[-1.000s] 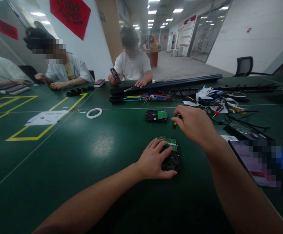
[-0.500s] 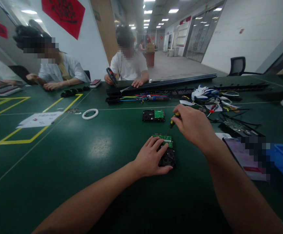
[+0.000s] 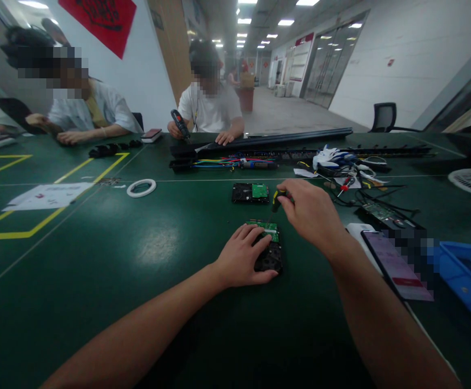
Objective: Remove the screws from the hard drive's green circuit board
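Note:
A hard drive point(image 3: 273, 257) lies board side up on the green table, its black casing and green circuit board point(image 3: 273, 229) partly covered by my left hand point(image 3: 245, 256). The fingers of that hand rest across the board while the thumb follows the near edge, holding the drive down. In my right hand point(image 3: 306, 210) is a small black-and-yellow screwdriver point(image 3: 276, 201), pinched by its handle. Its thin shaft points down at the far part of the circuit board; I cannot make out the tip's exact contact. Just beyond lies a second hard drive point(image 3: 241, 193), untouched.
A phone point(image 3: 399, 265) and a blue bin point(image 3: 468, 281) sit at the right. Farther back are cables, gloves point(image 3: 332, 158) and long black housings point(image 3: 292, 136). A white tape ring point(image 3: 141, 188) and paper point(image 3: 46, 195) lie left. A co-worker point(image 3: 209, 111) across the table holds a power driver point(image 3: 180, 124).
The view has shifted slightly, moving the scene leftward. My right hand keeps the screwdriver over the board, its handle now more upright. My left hand stays on the same drive.

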`<action>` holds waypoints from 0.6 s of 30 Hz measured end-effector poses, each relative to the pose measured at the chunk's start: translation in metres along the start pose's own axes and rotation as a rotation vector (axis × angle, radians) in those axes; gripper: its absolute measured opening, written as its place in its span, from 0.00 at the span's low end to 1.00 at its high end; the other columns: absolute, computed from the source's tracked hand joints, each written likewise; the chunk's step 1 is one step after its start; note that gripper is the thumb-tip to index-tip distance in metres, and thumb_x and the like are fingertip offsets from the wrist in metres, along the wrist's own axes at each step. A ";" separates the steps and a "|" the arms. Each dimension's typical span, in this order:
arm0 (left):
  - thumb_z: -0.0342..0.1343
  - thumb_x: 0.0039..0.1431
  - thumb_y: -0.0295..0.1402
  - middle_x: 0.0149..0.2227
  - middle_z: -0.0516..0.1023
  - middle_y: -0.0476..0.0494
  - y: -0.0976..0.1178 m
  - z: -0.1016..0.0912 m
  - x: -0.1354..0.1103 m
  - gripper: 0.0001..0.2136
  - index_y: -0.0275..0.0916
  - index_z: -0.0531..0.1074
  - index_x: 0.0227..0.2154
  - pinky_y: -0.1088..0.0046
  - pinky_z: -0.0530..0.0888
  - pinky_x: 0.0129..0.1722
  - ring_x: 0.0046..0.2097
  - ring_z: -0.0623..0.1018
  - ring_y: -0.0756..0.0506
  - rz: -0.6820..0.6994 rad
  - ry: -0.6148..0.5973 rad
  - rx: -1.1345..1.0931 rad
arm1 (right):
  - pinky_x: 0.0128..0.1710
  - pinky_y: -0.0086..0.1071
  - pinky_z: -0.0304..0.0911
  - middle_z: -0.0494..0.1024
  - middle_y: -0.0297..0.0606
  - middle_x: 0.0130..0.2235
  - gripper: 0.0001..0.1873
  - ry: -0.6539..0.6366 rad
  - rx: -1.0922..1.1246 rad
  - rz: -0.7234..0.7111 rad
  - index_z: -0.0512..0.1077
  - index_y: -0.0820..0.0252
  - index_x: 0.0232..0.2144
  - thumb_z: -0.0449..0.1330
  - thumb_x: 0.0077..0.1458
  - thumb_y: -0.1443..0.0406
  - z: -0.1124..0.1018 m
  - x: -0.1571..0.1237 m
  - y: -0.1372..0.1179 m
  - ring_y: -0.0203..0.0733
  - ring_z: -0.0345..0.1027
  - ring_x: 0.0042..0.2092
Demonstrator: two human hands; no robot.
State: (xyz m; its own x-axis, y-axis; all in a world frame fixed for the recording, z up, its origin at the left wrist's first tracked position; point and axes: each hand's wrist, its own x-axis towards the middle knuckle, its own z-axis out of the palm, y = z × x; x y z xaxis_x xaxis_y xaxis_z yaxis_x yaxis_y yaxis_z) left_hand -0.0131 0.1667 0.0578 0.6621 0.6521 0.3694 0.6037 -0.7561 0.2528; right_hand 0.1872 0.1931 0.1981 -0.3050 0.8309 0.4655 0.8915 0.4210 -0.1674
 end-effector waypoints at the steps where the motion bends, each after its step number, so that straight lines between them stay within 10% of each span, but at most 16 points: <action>1: 0.59 0.58 0.63 0.65 0.68 0.34 -0.001 0.000 0.000 0.40 0.43 0.66 0.67 0.41 0.63 0.69 0.67 0.67 0.28 -0.001 0.006 -0.006 | 0.46 0.43 0.68 0.82 0.48 0.48 0.10 0.008 0.010 0.005 0.74 0.59 0.46 0.57 0.64 0.69 0.001 0.001 0.001 0.53 0.77 0.48; 18: 0.58 0.60 0.64 0.65 0.68 0.34 -0.006 0.000 -0.001 0.40 0.44 0.65 0.68 0.39 0.62 0.70 0.67 0.66 0.28 0.000 0.018 -0.045 | 0.46 0.43 0.67 0.81 0.48 0.48 0.09 0.052 0.043 -0.041 0.73 0.57 0.47 0.58 0.65 0.68 0.012 0.003 0.008 0.53 0.76 0.48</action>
State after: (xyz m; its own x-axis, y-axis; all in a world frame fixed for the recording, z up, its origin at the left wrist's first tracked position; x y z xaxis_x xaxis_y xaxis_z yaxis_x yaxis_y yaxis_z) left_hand -0.0171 0.1710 0.0560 0.6535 0.6512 0.3858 0.5826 -0.7582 0.2928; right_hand 0.1890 0.2036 0.1877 -0.3216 0.7931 0.5173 0.8632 0.4701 -0.1840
